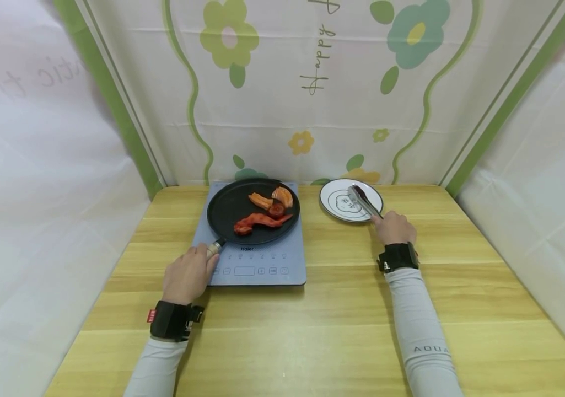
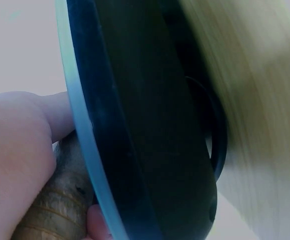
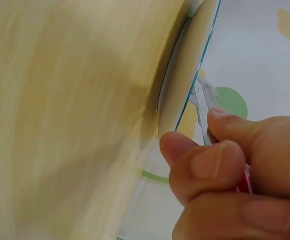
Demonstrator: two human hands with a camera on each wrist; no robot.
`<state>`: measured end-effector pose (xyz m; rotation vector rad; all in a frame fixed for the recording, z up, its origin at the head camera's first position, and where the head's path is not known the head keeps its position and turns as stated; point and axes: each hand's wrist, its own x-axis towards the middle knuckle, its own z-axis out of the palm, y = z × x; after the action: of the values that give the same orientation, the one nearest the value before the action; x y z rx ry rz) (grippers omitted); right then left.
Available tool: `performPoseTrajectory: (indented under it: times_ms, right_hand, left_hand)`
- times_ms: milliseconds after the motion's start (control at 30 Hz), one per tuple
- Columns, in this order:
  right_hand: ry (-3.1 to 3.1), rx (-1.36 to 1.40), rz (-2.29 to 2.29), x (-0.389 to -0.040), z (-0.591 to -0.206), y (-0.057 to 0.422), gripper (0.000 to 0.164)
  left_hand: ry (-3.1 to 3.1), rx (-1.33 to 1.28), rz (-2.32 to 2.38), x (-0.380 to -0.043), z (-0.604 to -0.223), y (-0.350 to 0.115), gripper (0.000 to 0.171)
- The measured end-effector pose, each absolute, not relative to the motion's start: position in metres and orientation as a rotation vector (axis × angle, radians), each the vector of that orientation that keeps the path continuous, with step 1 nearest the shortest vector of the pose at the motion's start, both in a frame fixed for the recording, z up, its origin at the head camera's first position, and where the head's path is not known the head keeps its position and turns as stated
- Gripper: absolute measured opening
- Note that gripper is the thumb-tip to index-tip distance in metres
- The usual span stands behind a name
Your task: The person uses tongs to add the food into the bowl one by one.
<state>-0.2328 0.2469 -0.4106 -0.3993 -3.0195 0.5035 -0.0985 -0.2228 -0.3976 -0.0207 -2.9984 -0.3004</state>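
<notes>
My left hand (image 1: 186,275) grips the handle (image 1: 214,248) of a round black frying pan (image 1: 225,212), which sits on a flat induction cooker (image 1: 257,277). Several pieces of food lie toward the pan's right side: a long red one like a chicken wing (image 1: 259,221), an orange strip (image 1: 260,200), a ridged orange piece (image 1: 282,196) and a small round brown one (image 1: 276,210). My right hand (image 1: 395,229) holds metal tongs (image 1: 369,205), also seen from the side in the right wrist view. Their tips are over a white plate (image 1: 334,207), with a dark reddish piece (image 1: 360,193) at them.
Both plate and cooker stand on a wooden table (image 1: 287,336), near its back edge. Behind them hangs a flowered cloth (image 1: 272,110), and white cloth walls (image 1: 39,193) close off both sides. In the left wrist view the cooker (image 2: 145,125) covers part of the hand.
</notes>
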Motion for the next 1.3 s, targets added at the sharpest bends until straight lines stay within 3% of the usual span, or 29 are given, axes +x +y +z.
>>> performPoseTrajectory:
  times_ms: [1300]
  right_hand:
    - [-3.021, -0.366, 0.509, -0.2334, -0.4040, 0.2417, 0.056]
  left_hand:
    - [-2.977, -0.025, -0.295, -0.0994, -0.3979, -0.2217, 0.035]
